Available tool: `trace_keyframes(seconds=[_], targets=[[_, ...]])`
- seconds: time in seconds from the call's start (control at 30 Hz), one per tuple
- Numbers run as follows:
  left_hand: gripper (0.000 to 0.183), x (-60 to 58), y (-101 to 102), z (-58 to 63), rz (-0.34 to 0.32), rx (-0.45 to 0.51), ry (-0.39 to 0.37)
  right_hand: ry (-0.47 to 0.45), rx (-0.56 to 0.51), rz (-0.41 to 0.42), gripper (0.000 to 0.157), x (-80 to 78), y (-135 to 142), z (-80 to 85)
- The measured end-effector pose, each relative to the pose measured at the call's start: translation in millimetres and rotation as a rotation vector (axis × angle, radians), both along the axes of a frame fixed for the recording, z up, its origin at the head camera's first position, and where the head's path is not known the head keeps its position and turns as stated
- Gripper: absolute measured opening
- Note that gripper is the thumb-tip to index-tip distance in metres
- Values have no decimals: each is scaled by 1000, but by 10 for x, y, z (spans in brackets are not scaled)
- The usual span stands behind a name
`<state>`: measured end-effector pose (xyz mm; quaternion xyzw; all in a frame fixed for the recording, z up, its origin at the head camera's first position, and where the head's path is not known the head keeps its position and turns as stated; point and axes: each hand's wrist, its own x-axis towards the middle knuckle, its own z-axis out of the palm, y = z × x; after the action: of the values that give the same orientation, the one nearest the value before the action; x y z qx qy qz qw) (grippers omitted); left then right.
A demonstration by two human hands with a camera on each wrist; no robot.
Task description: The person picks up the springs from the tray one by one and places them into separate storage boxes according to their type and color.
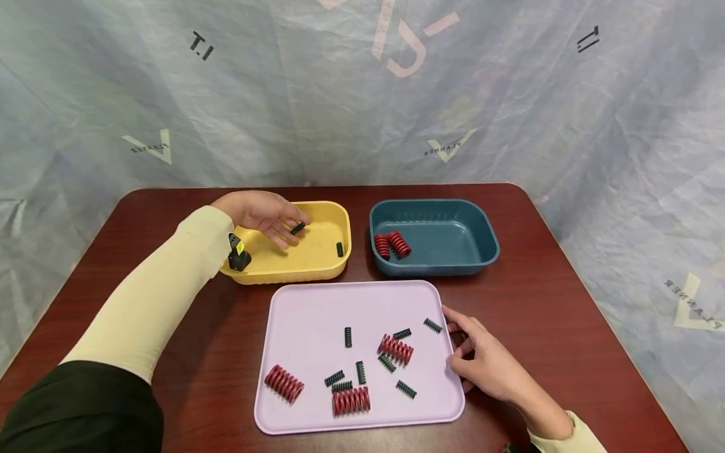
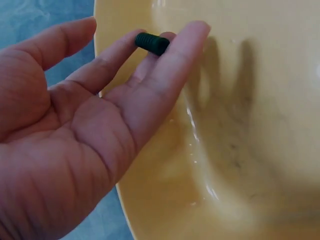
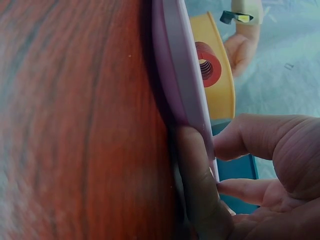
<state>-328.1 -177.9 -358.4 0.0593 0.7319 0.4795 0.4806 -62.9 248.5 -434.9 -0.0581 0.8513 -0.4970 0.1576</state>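
My left hand (image 1: pixel 266 216) is over the yellow bin (image 1: pixel 340 214), fingers loosely extended and spread. A small dark green spring (image 2: pixel 152 43) shows among its fingertips in the left wrist view; the thumb stands away from it. Another green spring (image 1: pixel 340 249) lies at the bin's right side. My right hand (image 1: pixel 487 362) grips the right edge of the lilac tray (image 1: pixel 317 308), fingers on both sides of its rim. Several small green springs (image 1: pixel 348 337) and three large red springs (image 1: pixel 284 384) lie scattered on the tray.
A teal bin (image 1: pixel 447 242) stands right of the yellow one, with two red springs (image 1: pixel 399 244) at its left end. Everything rests on a dark red wooden table (image 1: pixel 555 302). Grey-white sheeting (image 1: pixel 351 126) hangs behind the table.
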Motion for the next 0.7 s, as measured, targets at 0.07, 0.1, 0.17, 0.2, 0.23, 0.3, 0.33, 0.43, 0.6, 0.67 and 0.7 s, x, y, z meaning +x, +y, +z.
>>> trace_keyframes(seconds=[0.07, 0.1, 0.17, 0.2, 0.23, 0.3, 0.33, 0.43, 0.6, 0.67, 0.7], targets=[[53, -3, -14, -18, 12, 3, -5, 13, -8, 7, 81, -4, 2, -2], [53, -3, -19, -29, 17, 8, -8, 18, -12, 11, 81, -6, 4, -4], [54, 2, -26, -43, 15, 15, -10, 20, -23, 13, 82, -6, 5, -6], [53, 3, -29, -54, 22, 20, -12, 17, -27, 10, 82, -8, 5, -5], [53, 9, -31, -62, 23, 24, -11, 20, -30, 12, 82, -9, 7, -7], [53, 11, -43, -80, 21, 30, -6, 16, -33, 12, 83, -13, 7, -8], [53, 13, -48, -87, 20, 32, -1, 18, -31, 11, 82, -15, 7, -6], [52, 19, -71, -106, 22, 35, 9, 28, -29, 14, 82, -17, 6, -9], [52, 37, -93, -147, 27, 61, 5, 32, -33, 13, 82, -11, 5, -13], [52, 55, -93, -166, 25, 83, 4, 30, -31, 11, 82, -10, 6, -11], [52, 70, -90, -171, 27, 93, 3, 31, -32, 12, 82, -9, 6, -12]])
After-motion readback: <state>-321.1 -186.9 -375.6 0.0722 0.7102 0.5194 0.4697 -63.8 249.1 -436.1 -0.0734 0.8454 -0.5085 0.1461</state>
